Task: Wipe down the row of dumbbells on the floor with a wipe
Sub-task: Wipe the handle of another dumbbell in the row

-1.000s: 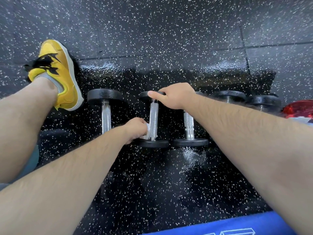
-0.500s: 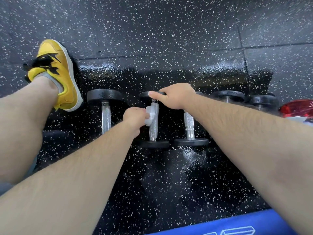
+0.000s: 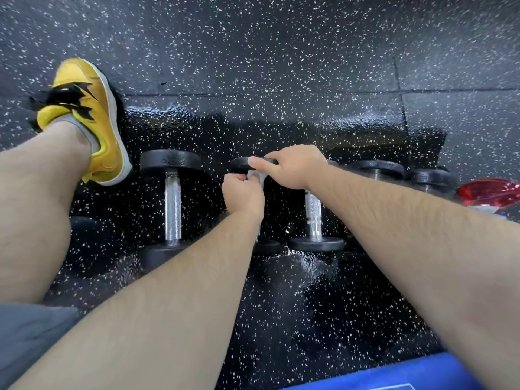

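Several black dumbbells with chrome handles lie in a row on the speckled black floor. My left hand [image 3: 244, 192] grips a white wipe [image 3: 254, 175] around the top of the handle of the second dumbbell [image 3: 264, 245], just under its far head. My right hand [image 3: 292, 167] holds that far head [image 3: 239, 164], thumb along its rim. The first dumbbell [image 3: 172, 205] lies free to the left, the third dumbbell [image 3: 314, 218] just right of my hands. More dumbbell heads [image 3: 377, 168] show behind my right forearm.
My left leg with a yellow shoe [image 3: 87, 119] rests left of the row. A red shiny object [image 3: 486, 191] sits at the right edge. A blue mat [image 3: 394, 374] lies at the bottom. The floor around the dumbbells looks wet.
My left hand has slid the wipe along the second dumbbell's handle, from its near end up to the far head. My right hand has stayed on that head.
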A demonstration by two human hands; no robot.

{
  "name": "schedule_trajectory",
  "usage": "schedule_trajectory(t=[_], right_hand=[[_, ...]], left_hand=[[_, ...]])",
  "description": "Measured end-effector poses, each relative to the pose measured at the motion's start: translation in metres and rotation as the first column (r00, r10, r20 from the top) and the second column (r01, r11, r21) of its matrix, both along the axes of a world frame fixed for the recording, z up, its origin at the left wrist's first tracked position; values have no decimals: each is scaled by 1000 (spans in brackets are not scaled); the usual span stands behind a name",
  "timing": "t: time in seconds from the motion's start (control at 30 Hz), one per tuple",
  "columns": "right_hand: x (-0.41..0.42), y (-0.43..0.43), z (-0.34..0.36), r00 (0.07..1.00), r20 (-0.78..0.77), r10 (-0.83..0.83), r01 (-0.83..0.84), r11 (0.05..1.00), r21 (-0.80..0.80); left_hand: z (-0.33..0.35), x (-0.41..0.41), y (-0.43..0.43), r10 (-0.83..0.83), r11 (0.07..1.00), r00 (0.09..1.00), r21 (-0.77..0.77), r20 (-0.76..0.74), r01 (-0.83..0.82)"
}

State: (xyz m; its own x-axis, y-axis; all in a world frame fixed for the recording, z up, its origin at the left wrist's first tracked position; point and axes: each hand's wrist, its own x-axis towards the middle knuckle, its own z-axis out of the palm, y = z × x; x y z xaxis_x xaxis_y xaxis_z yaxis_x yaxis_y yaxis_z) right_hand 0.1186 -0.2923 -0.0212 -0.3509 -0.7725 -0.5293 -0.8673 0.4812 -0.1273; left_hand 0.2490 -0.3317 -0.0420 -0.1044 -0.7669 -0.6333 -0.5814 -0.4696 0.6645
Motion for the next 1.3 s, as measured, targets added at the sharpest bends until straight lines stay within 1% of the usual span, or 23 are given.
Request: schedule_trajectory(t=[0.13, 0.23, 0.3, 0.37, 0.4, 0.47, 0.6, 0.7, 0.8, 0.83, 0.97, 1.03, 1.1, 1.13, 1.2, 1.23, 1.27, 1.3], right_hand=[[1, 0, -2, 1000, -2, -4, 4, 1000, -18], [1, 1, -2, 1000, -1, -11, 11, 999, -34], [1, 1, -2, 1000, -5, -6, 6, 999, -41], [1, 1, -1, 1000, -14, -5, 4, 998, -56], [1, 0, -1, 1000, -17, -5, 4, 998, -61], [0, 1, 0, 1000, -18, -4, 3, 998, -57], [1, 1, 1, 1000, -8, 9, -9, 999, -51], [2, 1, 3, 1000, 11, -10, 10, 999, -41], [2, 1, 5, 999, 36, -32, 33, 999, -26], [2, 1, 5, 998, 45, -36, 37, 999, -18], [1, 1, 7, 996, 75, -55, 54, 998, 13], [1, 0, 7, 995, 80, -63, 61, 998, 20], [2, 0, 8, 996, 73, -58, 56, 998, 24], [1, -1, 7, 996, 68, -52, 51, 998, 24], [1, 0, 7, 997, 64, -43, 43, 999, 15], [1, 1, 6, 997, 61, -40, 40, 999, 10], [1, 1, 6, 998, 58, -39, 39, 999, 7], [1, 1, 5, 998, 57, -40, 40, 999, 7]], left_hand=[[5, 0, 3, -83, 995, 996, -58, -19, 82], [5, -4, 1, -214, 960, 975, -173, 51, 220], [6, -1, 4, -313, 917, 942, -220, 123, 334], [8, 4, 9, -441, 833, 869, -257, 224, 489], [10, 7, 10, -476, 803, 842, -265, 255, 534], [12, 10, 8, -496, 789, 827, -259, 266, 557], [15, 13, 4, -504, 800, 829, -230, 242, 554], [12, 13, 3, -477, 832, 853, -206, 211, 516], [9, 9, 2, -332, 927, 928, -124, 171, 355], [7, 10, 2, -292, 945, 945, -107, 147, 309], [-1, 17, 4, -202, 979, 979, -22, 41, 203], [-7, 20, 1, -220, 974, 975, 51, -10, 220], [-9, 22, -6, -257, 949, 961, 160, -104, 271], [-9, 21, -11, -233, 934, 958, 235, -169, 269], [-6, 20, -19, -115, 895, 947, 382, -299, 229], [-6, 20, -21, -81, 877, 936, 422, -342, 230], [-8, 19, -22, -89, 863, 924, 434, -372, 257], [-10, 18, -22, -129, 861, 914, 414, -383, 295]])
